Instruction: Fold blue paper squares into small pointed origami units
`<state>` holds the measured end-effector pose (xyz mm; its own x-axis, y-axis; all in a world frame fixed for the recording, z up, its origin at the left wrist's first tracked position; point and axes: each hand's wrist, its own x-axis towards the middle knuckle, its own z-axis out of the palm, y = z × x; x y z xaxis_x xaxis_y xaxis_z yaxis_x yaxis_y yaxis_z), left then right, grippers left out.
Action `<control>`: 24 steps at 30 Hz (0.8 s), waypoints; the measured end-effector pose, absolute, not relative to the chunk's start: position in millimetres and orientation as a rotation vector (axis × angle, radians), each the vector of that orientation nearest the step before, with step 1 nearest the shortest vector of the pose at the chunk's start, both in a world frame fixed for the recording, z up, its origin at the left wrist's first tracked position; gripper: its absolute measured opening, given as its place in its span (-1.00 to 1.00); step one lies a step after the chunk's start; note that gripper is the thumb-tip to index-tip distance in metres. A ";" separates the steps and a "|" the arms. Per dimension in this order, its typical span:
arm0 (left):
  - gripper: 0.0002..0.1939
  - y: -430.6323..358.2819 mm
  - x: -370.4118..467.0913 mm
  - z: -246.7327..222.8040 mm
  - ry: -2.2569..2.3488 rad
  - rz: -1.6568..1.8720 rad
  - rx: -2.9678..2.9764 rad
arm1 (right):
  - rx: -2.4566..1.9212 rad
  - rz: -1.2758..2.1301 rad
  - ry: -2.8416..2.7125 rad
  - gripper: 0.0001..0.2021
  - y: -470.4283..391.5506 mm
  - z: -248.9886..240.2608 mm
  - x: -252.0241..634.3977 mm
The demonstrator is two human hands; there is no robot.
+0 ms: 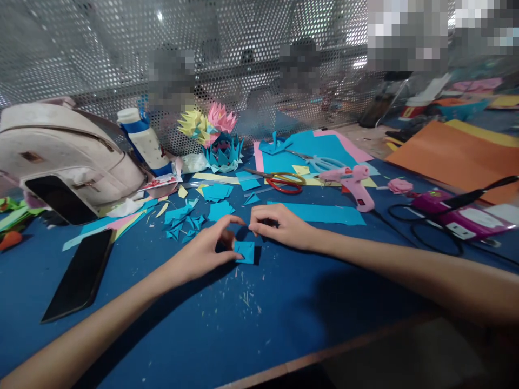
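A small folded square of blue paper (245,252) is pinched between the thumb and fingers of my left hand (213,243), just above the blue table. Close by on the right, my right hand (281,226) has its fingers curled, the thumb against the fingertips; whether anything sits between them is hidden. Folded blue paper pieces (184,221) lie in a heap beyond my left hand, with blue paper squares (218,193) behind them. A long blue paper strip (324,213) stretches out behind my right hand.
Red-and-yellow-handled scissors (286,182), light blue scissors (324,163) and a pink glue gun (352,181) lie beyond my hands. A paper flower arrangement (223,151) stands by the mesh wall. Left are a phone (81,275), a bag (60,146) and a bottle (145,141); right, orange sheets (458,159).
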<state>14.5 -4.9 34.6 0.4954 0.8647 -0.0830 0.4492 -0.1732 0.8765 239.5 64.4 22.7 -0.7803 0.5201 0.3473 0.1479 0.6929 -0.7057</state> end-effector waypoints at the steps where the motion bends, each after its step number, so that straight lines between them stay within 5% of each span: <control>1: -0.53 -6.7 12.7 36.5 1.077 0.510 1.820 | -0.477 0.900 -2.394 -0.65 63.2 22.5 239.2; 8: -0.60 -4.0 3.3 42.3 0.951 0.373 1.892 | -0.292 0.875 -2.634 -0.90 47.0 20.6 234.8; 24: -0.71 4.7 0.5 30.4 0.886 0.396 2.175 | -0.001 0.683 -2.773 -0.85 50.4 25.2 238.1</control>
